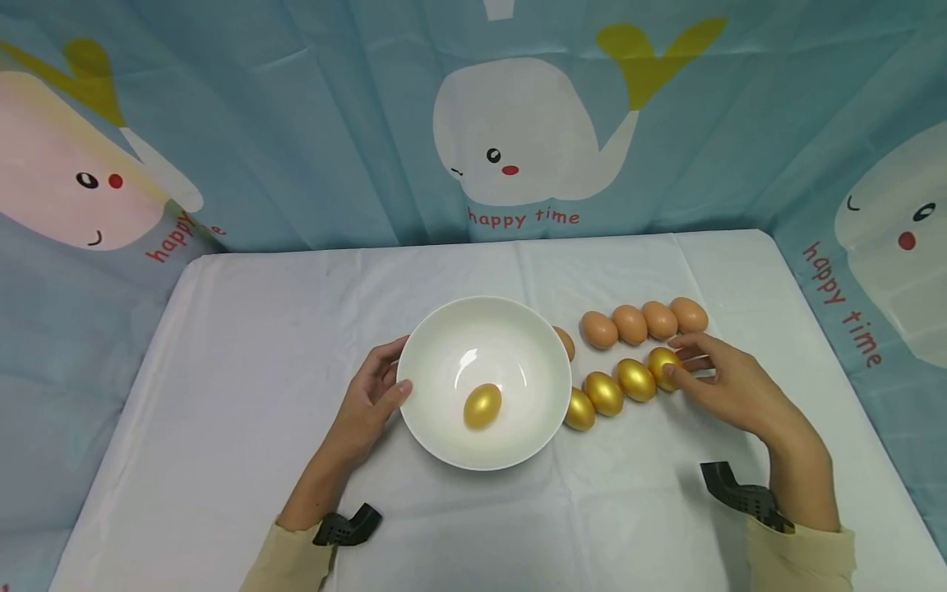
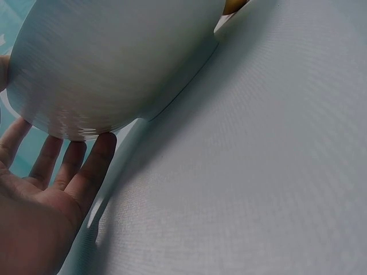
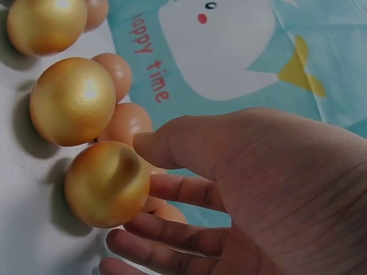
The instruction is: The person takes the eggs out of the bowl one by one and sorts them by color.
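Note:
A white bowl [image 1: 444,345] rests on the table with one golden egg [image 1: 482,406] inside. My left hand [image 1: 373,399] holds the bowl's left rim, thumb on the edge and fingertips against the outer wall, as the left wrist view shows. Several golden eggs [image 1: 603,393] lie in a slanting row right of the bowl. At the far right end of that row, my right hand [image 1: 728,382] has its thumb and fingers spread around the last golden egg [image 3: 106,189], thumb at its near side. Whether the fingertips touch that egg is hard to tell.
Behind the golden row lie several brown eggs [image 1: 630,325]; one more brown egg [image 1: 565,342] is partly hidden by the bowl. A white cloth [image 1: 281,329] covers the table. Blue curtains [image 1: 333,148] with whale prints stand along the back and sides.

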Demonstrator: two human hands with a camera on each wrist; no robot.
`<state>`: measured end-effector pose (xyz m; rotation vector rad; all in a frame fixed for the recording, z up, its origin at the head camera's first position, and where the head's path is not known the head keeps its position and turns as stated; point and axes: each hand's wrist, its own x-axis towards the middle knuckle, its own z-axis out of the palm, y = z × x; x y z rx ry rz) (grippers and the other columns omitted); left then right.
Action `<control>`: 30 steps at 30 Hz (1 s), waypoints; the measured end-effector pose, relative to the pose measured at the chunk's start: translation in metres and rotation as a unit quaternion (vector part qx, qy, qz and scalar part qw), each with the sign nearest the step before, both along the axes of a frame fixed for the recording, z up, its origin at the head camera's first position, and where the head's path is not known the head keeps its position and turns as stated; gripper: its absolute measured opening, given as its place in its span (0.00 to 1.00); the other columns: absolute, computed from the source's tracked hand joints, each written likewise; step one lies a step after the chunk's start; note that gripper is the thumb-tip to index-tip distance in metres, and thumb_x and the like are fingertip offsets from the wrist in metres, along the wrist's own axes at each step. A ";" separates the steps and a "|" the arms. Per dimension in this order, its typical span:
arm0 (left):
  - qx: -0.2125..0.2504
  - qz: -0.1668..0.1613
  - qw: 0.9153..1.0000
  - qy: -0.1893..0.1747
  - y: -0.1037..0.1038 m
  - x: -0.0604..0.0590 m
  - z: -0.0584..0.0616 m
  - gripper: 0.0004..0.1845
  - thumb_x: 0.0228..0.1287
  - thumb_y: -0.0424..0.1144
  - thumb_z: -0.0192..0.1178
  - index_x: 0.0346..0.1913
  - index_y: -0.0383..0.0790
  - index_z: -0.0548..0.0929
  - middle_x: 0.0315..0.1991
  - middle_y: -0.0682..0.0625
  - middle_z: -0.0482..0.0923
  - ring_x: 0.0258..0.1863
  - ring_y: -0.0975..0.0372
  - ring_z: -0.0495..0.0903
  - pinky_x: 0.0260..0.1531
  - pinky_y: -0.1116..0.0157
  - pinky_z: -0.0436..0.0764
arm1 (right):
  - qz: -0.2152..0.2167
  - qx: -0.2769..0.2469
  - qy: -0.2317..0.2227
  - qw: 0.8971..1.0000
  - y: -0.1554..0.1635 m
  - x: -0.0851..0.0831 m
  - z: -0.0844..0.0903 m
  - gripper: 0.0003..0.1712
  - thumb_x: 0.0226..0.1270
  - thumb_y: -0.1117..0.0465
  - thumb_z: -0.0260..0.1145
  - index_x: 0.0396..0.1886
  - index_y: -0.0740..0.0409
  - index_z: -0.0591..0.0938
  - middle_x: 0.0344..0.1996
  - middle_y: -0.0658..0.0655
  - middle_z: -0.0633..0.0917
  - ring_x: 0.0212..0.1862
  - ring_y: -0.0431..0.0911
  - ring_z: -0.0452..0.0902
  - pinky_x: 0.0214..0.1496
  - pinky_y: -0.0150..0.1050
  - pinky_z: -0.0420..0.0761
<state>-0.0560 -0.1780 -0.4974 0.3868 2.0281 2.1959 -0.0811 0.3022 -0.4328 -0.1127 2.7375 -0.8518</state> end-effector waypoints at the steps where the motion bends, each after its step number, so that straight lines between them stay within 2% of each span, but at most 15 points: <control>1: 0.000 0.000 1.000 0.000 0.000 0.000 0.000 0.33 0.75 0.25 0.55 0.80 0.34 0.61 0.74 0.52 0.69 0.69 0.68 0.78 0.61 0.71 0.85 | -0.001 0.000 0.000 1.000 0.000 0.000 0.001 0.31 0.79 0.47 0.65 0.69 0.63 0.75 0.60 0.73 0.84 0.59 0.67 0.83 0.56 0.64 0.86; 8: 0.002 -0.004 1.000 0.004 0.000 -0.001 0.000 0.33 0.75 0.24 0.55 0.80 0.35 0.61 0.74 0.51 0.68 0.69 0.67 0.77 0.61 0.71 0.85 | -0.011 -0.007 0.009 1.000 0.002 0.002 0.006 0.34 0.81 0.44 0.62 0.71 0.65 0.74 0.63 0.72 0.81 0.63 0.67 0.81 0.61 0.67 0.83; 14: 0.002 0.000 1.000 -0.001 0.000 -0.001 0.001 0.34 0.74 0.24 0.55 0.80 0.35 0.62 0.74 0.52 0.69 0.69 0.68 0.77 0.62 0.70 0.85 | -0.016 -0.012 0.059 0.998 -0.001 0.005 0.010 0.32 0.81 0.47 0.62 0.71 0.66 0.73 0.64 0.71 0.80 0.62 0.67 0.80 0.61 0.66 0.82; 16: 0.002 0.000 1.000 -0.001 -0.001 -0.001 0.001 0.34 0.74 0.24 0.56 0.80 0.34 0.62 0.74 0.52 0.69 0.70 0.68 0.77 0.62 0.70 0.85 | -0.015 -0.021 0.080 0.997 -0.003 0.006 0.012 0.30 0.80 0.49 0.63 0.70 0.65 0.74 0.63 0.70 0.80 0.62 0.66 0.80 0.61 0.57 0.85; 18: 0.001 -0.001 1.000 -0.001 -0.001 -0.002 0.002 0.34 0.74 0.25 0.56 0.80 0.35 0.62 0.74 0.52 0.69 0.69 0.67 0.77 0.62 0.70 0.85 | -0.011 -0.032 0.098 0.995 -0.008 0.005 0.013 0.29 0.80 0.51 0.64 0.69 0.65 0.75 0.63 0.69 0.81 0.62 0.66 0.79 0.59 0.39 0.87; 21: 0.001 0.002 1.000 0.000 -0.003 -0.003 0.003 0.33 0.74 0.25 0.56 0.80 0.35 0.62 0.73 0.52 0.69 0.69 0.67 0.78 0.61 0.70 0.85 | 0.001 -0.060 0.130 0.990 -0.018 0.003 0.014 0.26 0.79 0.54 0.66 0.67 0.65 0.77 0.61 0.68 0.83 0.62 0.62 0.80 0.54 0.14 0.76; 23: 0.002 0.003 1.000 -0.002 -0.003 -0.003 0.002 0.33 0.74 0.25 0.56 0.80 0.36 0.62 0.73 0.52 0.69 0.69 0.67 0.78 0.61 0.71 0.85 | 0.011 -0.077 0.155 0.985 -0.026 0.002 0.015 0.24 0.78 0.56 0.67 0.65 0.65 0.79 0.60 0.66 0.84 0.60 0.59 0.80 0.54 0.08 0.68; 24: 0.001 0.002 1.000 -0.002 -0.003 -0.002 0.002 0.33 0.74 0.25 0.56 0.80 0.36 0.62 0.73 0.52 0.69 0.69 0.67 0.78 0.61 0.71 0.85 | 0.015 -0.085 0.169 0.982 -0.030 0.001 0.015 0.22 0.77 0.58 0.68 0.64 0.64 0.80 0.58 0.65 0.85 0.60 0.56 0.80 0.56 0.08 0.68; 30: -0.007 -0.001 1.000 0.000 -0.002 0.000 0.000 0.33 0.75 0.25 0.55 0.80 0.35 0.62 0.74 0.51 0.68 0.70 0.67 0.77 0.63 0.70 0.84 | 0.049 -0.125 0.228 0.964 -0.051 0.000 0.020 0.18 0.73 0.66 0.71 0.60 0.60 0.84 0.51 0.56 0.84 0.54 0.32 0.81 0.59 0.11 0.73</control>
